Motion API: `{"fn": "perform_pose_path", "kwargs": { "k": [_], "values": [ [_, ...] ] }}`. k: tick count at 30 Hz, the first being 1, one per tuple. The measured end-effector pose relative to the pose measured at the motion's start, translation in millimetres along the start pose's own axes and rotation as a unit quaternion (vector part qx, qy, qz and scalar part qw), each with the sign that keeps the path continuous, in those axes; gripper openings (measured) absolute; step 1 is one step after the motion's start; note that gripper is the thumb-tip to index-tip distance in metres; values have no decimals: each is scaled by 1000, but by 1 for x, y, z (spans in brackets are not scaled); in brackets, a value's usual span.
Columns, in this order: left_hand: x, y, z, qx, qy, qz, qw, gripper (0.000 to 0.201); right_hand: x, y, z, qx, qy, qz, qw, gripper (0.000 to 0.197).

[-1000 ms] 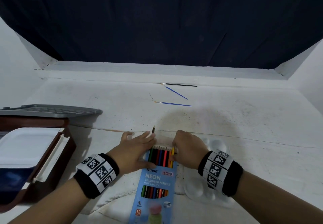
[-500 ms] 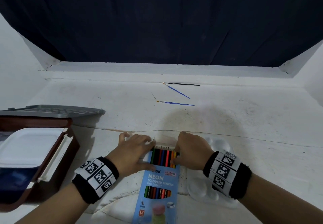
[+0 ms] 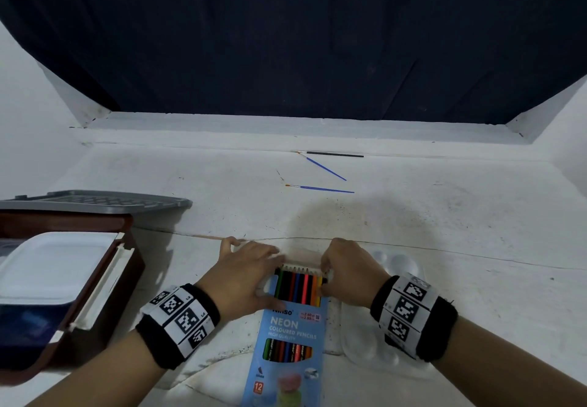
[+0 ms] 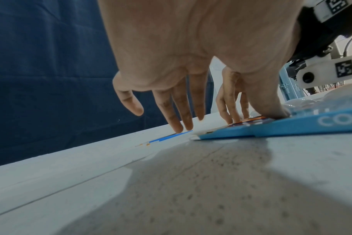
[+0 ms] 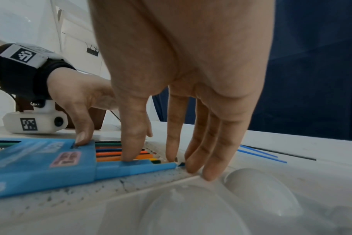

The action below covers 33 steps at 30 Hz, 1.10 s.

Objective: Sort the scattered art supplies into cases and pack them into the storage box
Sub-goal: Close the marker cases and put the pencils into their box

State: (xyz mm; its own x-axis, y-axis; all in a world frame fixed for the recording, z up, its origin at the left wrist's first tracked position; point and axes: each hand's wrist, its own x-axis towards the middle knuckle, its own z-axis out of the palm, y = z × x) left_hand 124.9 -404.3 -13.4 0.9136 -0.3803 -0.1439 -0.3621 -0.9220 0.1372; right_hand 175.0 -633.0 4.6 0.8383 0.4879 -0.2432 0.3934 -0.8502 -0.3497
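A blue coloured-pencil box lies flat near the table's front edge, its far end open. Several coloured pencils lie side by side in it, tips pointing away from me. My left hand rests on the box's left side, thumb pressing the blue card and fingers spread on the table beyond it. My right hand stands over the right side. Its thumb presses down on the orange pencils and its fingertips touch the table at the box's open end. Neither hand grips anything.
A white paint palette lies under and right of my right wrist. Two blue brushes and a black one lie farther back. At the left stands a brown storage box holding a white case, a grey lid behind it.
A dark pencil that stuck out past the box's open end has slid back in level with the others. Both hands stayed on the box.
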Motion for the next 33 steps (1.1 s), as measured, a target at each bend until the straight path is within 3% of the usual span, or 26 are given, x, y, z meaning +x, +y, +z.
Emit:
{"fn": "perform_pose_path", "kwargs": {
  "k": [2, 6, 10, 12, 16, 20, 25, 28, 30, 33],
  "values": [
    [-1, 1, -1, 12, -27, -8, 1000, 91, 0, 0, 0, 4, -2, 4, 1000, 43],
    [-1, 3, -5, -28, -22, -46, 998, 72, 3, 4, -3, 48, -10, 19, 999, 44],
    [4, 4, -12, -62, -64, -113, 990, 79, 6, 8, -2, 104, -24, 34, 994, 45],
    [8, 6, -17, -69, -81, -122, 987, 69, 7, 8, -2, 142, -16, 42, 989, 45],
    [12, 12, -17, -79, -84, -98, 988, 51, 8, 3, -1, 217, 1, 41, 975, 21],
    [11, 6, -9, -201, -31, -125, 971, 49, 7, 1, 0, 260, 22, 53, 964, 12],
    [9, 6, -13, -448, 13, -150, 881, 53, 3, -6, -7, 385, 61, 76, 918, 25],
    [11, 4, -21, -465, 69, -136, 872, 56, 5, -9, -13, 417, 118, 79, 898, 24],
    [11, 2, -31, -457, 105, -124, 875, 53, 7, -9, -19, 409, 154, 45, 898, 19],
    [9, 1, -53, -478, 170, -123, 853, 50, 8, -11, -28, 385, 192, -32, 902, 16]
  ]
}}
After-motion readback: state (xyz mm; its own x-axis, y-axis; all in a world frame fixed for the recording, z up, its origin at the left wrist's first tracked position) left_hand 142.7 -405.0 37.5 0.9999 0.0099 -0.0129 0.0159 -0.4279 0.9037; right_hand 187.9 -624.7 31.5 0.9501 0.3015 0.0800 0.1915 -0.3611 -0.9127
